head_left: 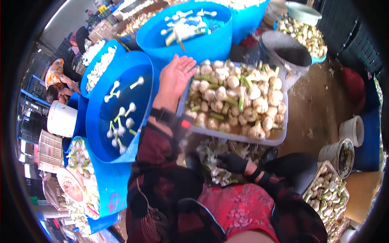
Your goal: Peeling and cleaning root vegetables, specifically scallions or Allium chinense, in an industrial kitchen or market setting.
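Observation:
My bare left hand (177,75) is stretched out, open and palm up, between the blue water tub (156,38) and a clear plastic bin (279,139). A small blurred brown thing (182,47) shows just beyond its fingertips; I cannot tell what it is. The bin is heaped with garlic bulbs (233,93) with short green stems. My right hand (233,163), in a black glove, is low in front of my lap, over a pile of garlic peelings (214,152). Its fingers are dark and blurred, so their grip is unclear.
Left of my arm stands another blue tub (139,152) with garlic floating in water. White garlic fills more tubs at the left. A grey bucket (300,67) stands behind the bin; smaller buckets (336,156) and a crate of garlic (328,190) sit at right. A person (60,77) bends at far left.

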A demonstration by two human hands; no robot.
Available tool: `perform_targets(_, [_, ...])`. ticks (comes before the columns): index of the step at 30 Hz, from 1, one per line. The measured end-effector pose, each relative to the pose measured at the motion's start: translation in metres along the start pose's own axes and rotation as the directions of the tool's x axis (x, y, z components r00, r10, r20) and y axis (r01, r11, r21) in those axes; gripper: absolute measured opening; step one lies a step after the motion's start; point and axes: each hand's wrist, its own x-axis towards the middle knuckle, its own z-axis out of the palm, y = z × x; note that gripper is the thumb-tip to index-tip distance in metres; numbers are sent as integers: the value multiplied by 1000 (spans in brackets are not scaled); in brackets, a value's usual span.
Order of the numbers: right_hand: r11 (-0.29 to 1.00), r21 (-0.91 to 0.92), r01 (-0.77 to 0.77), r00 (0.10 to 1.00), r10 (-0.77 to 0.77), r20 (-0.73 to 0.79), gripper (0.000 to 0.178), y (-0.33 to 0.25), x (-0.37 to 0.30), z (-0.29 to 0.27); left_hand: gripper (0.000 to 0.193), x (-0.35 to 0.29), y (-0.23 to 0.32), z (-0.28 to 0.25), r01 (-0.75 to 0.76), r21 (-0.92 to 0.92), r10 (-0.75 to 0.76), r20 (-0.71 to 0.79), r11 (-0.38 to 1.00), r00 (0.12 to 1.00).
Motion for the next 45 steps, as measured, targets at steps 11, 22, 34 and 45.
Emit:
perform_targets(11, [984, -112, 141, 963, -162, -216, 16, 42, 8, 13, 37, -6, -122, -96, 13, 885, -319, -182, -466, 930])
perform_targets(22, [995, -41, 87, 901, -96, -424, 21, 1, 14, -19, 31, -37, -128, -121, 408, 432, -235, -399, 804, 886])
perform_targets(34, [538, 820, 197, 767, 436, -471, 24, -31, 31, -77, 43, -128, -132, -14, 451, -63, -428, 223, 890, 876])
perform_targets(45, [773, 611, 170, 727, 319, -607, 20, -17, 33, -54, 56, -177, -167, 0, -54, 430, 35, 51, 901, 998])
